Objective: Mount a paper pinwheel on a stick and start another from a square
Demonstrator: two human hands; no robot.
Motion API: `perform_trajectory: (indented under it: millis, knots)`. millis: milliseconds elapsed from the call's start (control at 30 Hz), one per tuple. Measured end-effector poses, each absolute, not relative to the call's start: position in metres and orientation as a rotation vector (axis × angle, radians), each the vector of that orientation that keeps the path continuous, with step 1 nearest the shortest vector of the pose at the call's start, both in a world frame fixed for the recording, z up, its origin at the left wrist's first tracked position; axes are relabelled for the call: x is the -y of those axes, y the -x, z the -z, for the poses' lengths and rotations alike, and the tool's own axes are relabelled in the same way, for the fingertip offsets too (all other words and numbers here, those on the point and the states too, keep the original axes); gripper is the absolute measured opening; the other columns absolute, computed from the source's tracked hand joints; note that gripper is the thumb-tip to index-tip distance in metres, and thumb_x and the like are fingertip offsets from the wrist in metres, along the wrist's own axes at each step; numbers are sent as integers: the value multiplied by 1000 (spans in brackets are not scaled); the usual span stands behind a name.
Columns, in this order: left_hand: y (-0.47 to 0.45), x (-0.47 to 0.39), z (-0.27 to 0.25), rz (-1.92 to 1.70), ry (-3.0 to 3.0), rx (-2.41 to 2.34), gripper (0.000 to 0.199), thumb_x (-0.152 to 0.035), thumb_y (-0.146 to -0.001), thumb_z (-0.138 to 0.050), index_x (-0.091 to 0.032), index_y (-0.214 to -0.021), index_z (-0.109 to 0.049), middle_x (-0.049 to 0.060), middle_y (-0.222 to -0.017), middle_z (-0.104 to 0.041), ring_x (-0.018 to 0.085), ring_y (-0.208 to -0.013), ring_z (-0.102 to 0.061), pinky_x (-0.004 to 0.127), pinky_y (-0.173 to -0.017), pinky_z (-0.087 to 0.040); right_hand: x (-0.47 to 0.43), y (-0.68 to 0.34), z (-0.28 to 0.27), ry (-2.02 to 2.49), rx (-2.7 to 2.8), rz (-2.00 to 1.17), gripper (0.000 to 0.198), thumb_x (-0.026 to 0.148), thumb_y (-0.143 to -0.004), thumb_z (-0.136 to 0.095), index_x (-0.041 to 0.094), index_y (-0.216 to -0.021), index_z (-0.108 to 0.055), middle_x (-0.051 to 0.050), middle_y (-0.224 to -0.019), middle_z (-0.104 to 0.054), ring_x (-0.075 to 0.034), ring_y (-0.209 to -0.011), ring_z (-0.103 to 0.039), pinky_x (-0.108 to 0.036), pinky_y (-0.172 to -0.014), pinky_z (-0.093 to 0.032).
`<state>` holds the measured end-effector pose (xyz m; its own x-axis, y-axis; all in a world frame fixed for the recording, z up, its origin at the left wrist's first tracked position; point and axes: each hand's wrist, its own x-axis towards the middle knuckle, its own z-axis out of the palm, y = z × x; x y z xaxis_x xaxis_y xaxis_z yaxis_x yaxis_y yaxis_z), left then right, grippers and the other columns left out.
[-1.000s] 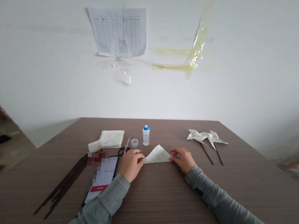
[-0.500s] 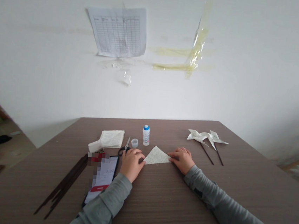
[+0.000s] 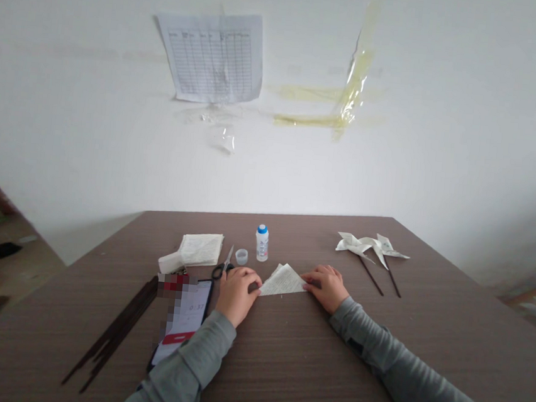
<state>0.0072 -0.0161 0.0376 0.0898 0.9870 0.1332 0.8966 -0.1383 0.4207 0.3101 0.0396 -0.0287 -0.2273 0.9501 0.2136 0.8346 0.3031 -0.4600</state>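
A printed sheet of paper point(image 3: 283, 281), folded into a triangle, lies on the table between my hands. Its upper layer sits slightly off the lower one, so a second edge shows near the peak. My left hand point(image 3: 238, 294) pinches the left corner, fingers closed on it. At the right corner, my right hand point(image 3: 326, 287) grips the paper between thumb and fingers. Just beyond the paper stands a white glue bottle point(image 3: 262, 244) with a blue top. A small clear cap point(image 3: 241, 257) and scissors point(image 3: 225, 267) lie near my left hand, which hides part of the scissor handles.
Two paper pinwheels point(image 3: 363, 245) on dark sticks lie at the right. To the left are a stack of printed paper squares point(image 3: 201, 249), a white object point(image 3: 170, 262), a phone point(image 3: 184, 326) and several dark sticks point(image 3: 113, 331). A wall rises behind the table point(image 3: 280, 366).
The folded paper's upper layer has shifted to the right, so its peak now stands apart from the lower layer's. Both hands stay almost in place at the corners.
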Motion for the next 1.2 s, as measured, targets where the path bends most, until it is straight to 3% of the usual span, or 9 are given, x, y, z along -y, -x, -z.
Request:
perform_trajectory:
  millis: [167,367,667,833,967,1067,1200]
  knots:
    - [-6,16,-38,-570,-2113,-1864,33,-4,-105,-87,-32,-112,-102,9,-151,-97,41,-162,-80,71,-147,-52,-40,-309,29,1547,2102,-372,19,22,-102,-87,34,-110,-100,-7,-117,-95,-37,-131,-85,-68,-140,-54]
    - [-8,18,-40,-500,-2104,-1888,34,-9,-108,-89,-35,-121,-105,11,-164,-94,44,-169,-77,81,-152,-47,-39,-308,26,1477,2095,-437,16,19,-100,-83,31,-99,-93,-7,-116,-97,-37,-131,-88,-71,-146,-49]
    - [3,13,-33,-481,-2180,-1830,20,-31,-117,-88,-36,-120,-107,10,-172,-91,49,-172,-74,81,-150,-50,-40,-319,25,1381,2105,-537,14,23,-100,-83,32,-97,-93,-7,-119,-102,-40,-127,-96,-94,-157,-20]
    - [5,10,-32,-461,-2159,-1814,34,-42,-126,-75,-32,-120,-108,11,-173,-90,47,-173,-72,77,-152,-50,-43,-326,29,1272,2173,-520,9,24,-93,-90,33,-93,-93,-7,-121,-103,-44,-141,-93,-91,-158,-26]
    - [2,15,-39,-368,-2131,-1829,19,-39,-115,-94,-35,-128,-106,11,-182,-84,50,-181,-65,81,-156,-42,-37,-321,26,1381,2215,-483,18,15,-86,-88,32,-87,-92,-7,-129,-101,-47,-148,-88,-99,-155,-19]
    - [0,19,-44,-361,-2107,-1830,24,-34,-106,-104,-35,-130,-105,12,-183,-83,53,-183,-63,87,-157,-38,-33,-318,21,1421,2272,-502,27,8,-81,-79,31,-87,-93,-8,-138,-99,-47,-153,-84,-103,-152,-19]
    - [-1,20,-45,-358,-2127,-1830,28,-28,-104,-105,-33,-131,-104,14,-183,-83,53,-182,-64,90,-156,-37,-31,-319,16,1400,2296,-528,23,19,-96,-80,32,-102,-97,-10,-139,-97,-46,-151,-84,-102,-150,-27]
